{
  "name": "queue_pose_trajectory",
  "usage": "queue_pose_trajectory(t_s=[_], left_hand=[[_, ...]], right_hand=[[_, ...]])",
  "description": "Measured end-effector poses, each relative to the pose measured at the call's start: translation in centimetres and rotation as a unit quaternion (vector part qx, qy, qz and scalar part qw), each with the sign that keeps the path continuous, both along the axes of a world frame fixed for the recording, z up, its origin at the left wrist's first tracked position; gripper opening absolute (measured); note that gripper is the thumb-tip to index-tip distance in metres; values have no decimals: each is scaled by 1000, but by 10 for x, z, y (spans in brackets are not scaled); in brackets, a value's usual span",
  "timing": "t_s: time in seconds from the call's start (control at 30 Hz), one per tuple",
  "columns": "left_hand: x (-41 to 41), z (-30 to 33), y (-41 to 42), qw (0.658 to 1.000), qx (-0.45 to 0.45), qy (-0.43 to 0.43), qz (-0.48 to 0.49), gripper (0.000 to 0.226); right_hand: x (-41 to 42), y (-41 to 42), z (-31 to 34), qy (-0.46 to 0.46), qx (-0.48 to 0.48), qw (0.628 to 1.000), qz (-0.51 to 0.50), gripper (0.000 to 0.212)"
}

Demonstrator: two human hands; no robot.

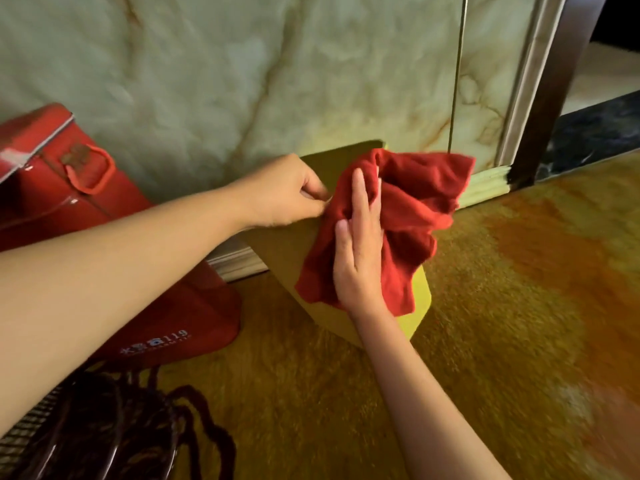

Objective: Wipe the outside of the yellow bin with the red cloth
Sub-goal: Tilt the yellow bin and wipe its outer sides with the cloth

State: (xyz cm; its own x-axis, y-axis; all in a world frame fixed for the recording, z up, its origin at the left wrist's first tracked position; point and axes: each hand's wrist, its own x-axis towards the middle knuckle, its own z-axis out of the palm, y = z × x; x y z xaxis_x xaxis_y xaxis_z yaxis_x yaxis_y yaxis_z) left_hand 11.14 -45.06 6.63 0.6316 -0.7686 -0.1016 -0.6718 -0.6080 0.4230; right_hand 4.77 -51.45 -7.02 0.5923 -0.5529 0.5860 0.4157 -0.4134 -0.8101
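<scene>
The yellow bin (287,258) stands on the carpet against the marble wall, tilted toward me, with its side face showing. A crumpled red cloth (412,209) is draped over the bin's upper right part and hides most of its top. My right hand (358,244) lies flat on the cloth, fingers stretched out, pressing it against the bin's side. My left hand (287,192) pinches the bin's upper left edge next to the cloth, fingers closed on it.
A red metal box (65,188) with a handle and white lettering stands to the left of the bin. A dark wire-framed object (114,424) sits at the lower left. Patterned yellow-orange carpet (502,323) spreads to the right. A dark door frame (554,98) rises at the upper right.
</scene>
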Motion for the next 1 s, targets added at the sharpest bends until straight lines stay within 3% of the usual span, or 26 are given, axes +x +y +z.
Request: queue_pose_trajectory(t_s=[0.2,0.27,0.33,0.43,0.53,0.7,0.8,0.93,1.0], left_hand=[[5,-4,-8,999,-18,-18,-30,40],[10,-2,-7,999,-9,-2,-48,31],[18,2,-2,998,11,40,-53,9],[27,6,10,994,3,99,-36,38],[29,3,19,995,-9,95,-30,41],[26,4,24,997,11,71,-29,39],[23,1,25,998,2,52,-40,39],[20,-4,14,998,-8,15,-63,42],[22,-4,10,997,-8,21,-67,46]], right_hand=[[10,-37,0,-31,-95,995,-7,34],[20,-48,3,-24,-96,995,-4,33],[31,-56,8,-15,-73,997,10,33],[37,-66,-1,9,15,1000,24,33],[29,-70,-21,66,127,990,7,42],[9,-44,-45,127,137,981,-54,47],[-1,-15,-36,100,81,991,-40,51],[6,1,-18,55,-79,991,-88,52],[10,-11,-25,82,-64,987,-124,51]])
